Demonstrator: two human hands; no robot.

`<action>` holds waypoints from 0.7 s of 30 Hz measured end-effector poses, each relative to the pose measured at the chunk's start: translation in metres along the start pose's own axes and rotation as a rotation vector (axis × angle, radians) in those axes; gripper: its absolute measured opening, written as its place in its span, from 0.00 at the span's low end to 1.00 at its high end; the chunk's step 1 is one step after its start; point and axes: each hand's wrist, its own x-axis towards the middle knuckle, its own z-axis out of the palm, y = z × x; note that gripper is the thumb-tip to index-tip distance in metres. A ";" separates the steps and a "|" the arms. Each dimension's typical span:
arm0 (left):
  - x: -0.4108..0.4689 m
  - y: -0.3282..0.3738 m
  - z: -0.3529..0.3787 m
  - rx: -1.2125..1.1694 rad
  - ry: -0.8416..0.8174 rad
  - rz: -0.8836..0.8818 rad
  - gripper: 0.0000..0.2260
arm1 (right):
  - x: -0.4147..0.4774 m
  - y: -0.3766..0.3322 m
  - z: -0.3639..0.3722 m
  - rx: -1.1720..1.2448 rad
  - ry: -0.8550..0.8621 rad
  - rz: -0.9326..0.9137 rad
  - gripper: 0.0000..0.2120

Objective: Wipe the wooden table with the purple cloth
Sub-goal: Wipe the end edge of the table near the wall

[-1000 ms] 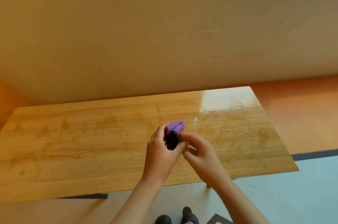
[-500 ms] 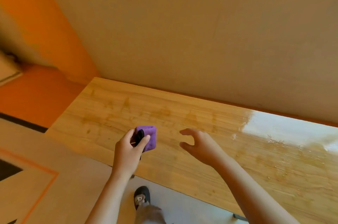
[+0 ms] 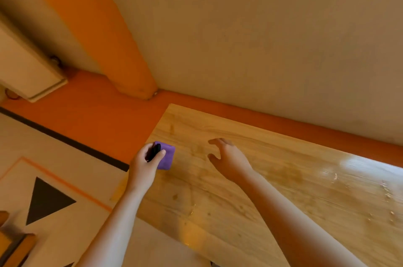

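My left hand [image 3: 146, 165] grips a folded purple cloth [image 3: 167, 157] with a black part on its near side, held over the left end of the wooden table [image 3: 272, 179]. Whether the cloth touches the wood I cannot tell. My right hand [image 3: 229, 159] hovers over the table a little to the right of the cloth, fingers loosely curled and holding nothing. The tabletop shows faint stains, and a bright glare lies on its right part.
A beige wall [image 3: 261, 37] runs just behind the table. An orange column [image 3: 98, 26] stands at the back left, with orange floor [image 3: 98, 114] beside the table's left edge. A white cabinet [image 3: 24, 66] sits far left.
The view has swung left towards the table's left end. My right hand let go of the cloth and moved apart; my left hand carried the cloth leftwards.
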 end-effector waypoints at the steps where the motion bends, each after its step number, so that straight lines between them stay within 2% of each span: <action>1: 0.019 -0.007 -0.004 0.013 -0.007 -0.003 0.09 | 0.019 -0.004 0.006 -0.004 0.001 0.001 0.21; 6: 0.107 -0.034 -0.011 0.024 -0.002 -0.036 0.07 | 0.105 -0.012 0.035 -0.041 -0.025 -0.038 0.22; 10: 0.170 -0.054 -0.009 0.019 -0.009 -0.058 0.07 | 0.172 -0.010 0.056 -0.097 0.020 -0.091 0.23; 15: 0.232 -0.077 -0.005 -0.016 0.031 -0.098 0.08 | 0.247 0.002 0.076 -0.254 0.029 -0.061 0.31; 18: 0.253 -0.094 0.006 -0.043 -0.035 -0.160 0.13 | 0.263 0.019 0.088 -0.363 -0.015 0.018 0.34; 21: 0.267 -0.104 0.019 -0.179 -0.151 -0.289 0.10 | 0.263 0.022 0.094 -0.400 0.004 0.009 0.32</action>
